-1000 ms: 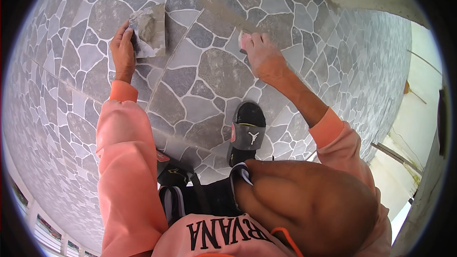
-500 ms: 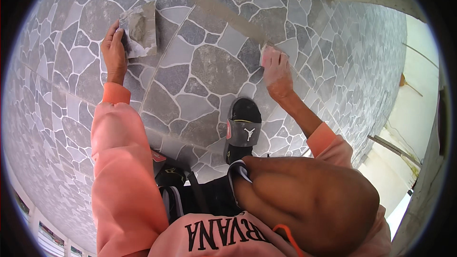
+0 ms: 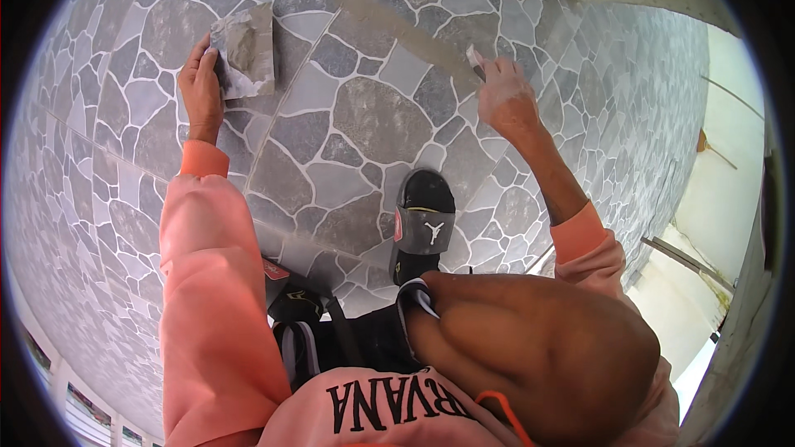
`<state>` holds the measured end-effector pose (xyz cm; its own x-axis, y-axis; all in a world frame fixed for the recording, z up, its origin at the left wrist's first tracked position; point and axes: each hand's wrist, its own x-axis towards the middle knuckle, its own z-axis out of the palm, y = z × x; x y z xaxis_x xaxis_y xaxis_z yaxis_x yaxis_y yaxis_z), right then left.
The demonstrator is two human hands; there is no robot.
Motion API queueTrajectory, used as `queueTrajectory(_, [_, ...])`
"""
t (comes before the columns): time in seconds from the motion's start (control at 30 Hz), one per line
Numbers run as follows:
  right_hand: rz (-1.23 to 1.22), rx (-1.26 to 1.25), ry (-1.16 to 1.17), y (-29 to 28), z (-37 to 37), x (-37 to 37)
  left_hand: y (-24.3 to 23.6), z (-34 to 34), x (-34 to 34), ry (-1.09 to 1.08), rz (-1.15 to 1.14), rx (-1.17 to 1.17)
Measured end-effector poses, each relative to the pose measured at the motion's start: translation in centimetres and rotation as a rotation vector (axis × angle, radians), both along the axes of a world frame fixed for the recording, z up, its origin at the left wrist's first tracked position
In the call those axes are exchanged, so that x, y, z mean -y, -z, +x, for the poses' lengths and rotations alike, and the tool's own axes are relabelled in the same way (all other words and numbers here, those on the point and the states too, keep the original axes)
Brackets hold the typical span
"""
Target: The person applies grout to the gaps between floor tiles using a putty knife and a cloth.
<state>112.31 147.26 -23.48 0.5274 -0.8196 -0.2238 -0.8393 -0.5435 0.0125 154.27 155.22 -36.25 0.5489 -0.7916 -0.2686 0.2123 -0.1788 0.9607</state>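
My left hand (image 3: 200,87) grips the edge of a flat square board (image 3: 245,51) smeared with grey paste, resting on the stone-pattern tiled floor (image 3: 364,124). My right hand (image 3: 505,95) is shut on a small pale scraper (image 3: 475,56), its tip pressed against a grey grout line (image 3: 414,33) that runs diagonally between tiles. Both arms wear salmon-pink sleeves. My bent knee (image 3: 530,348) fills the lower middle of the view.
A black slide sandal (image 3: 424,219) on my foot stands on the tiles below the right hand, a second dark sandal (image 3: 298,302) near the left sleeve. A pale wall and a step edge (image 3: 687,257) lie to the right.
The view has shifted so both hands sit lower in the picture. My right hand moved along the grout line toward the right; the left hand kept hold of the board.
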Motion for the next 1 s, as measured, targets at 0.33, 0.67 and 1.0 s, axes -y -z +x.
queueTrajectory(0.33, [0.076, 0.047, -0.02, 0.2, 1.2, -0.2, -0.8, -0.7, 0.1, -0.014, 0.01, 0.052])
queueTrajectory(0.67, [0.023, 0.285, -0.471, -0.1, 8.4, 7.6, -0.3, 0.0, 0.3, 0.032, -0.006, 0.085])
queueTrajectory(1.0, [0.057, 0.301, -1.071, 3.5, 17.0, 12.5, -0.5, 0.0, 0.1, -0.028, 0.003, -0.062])
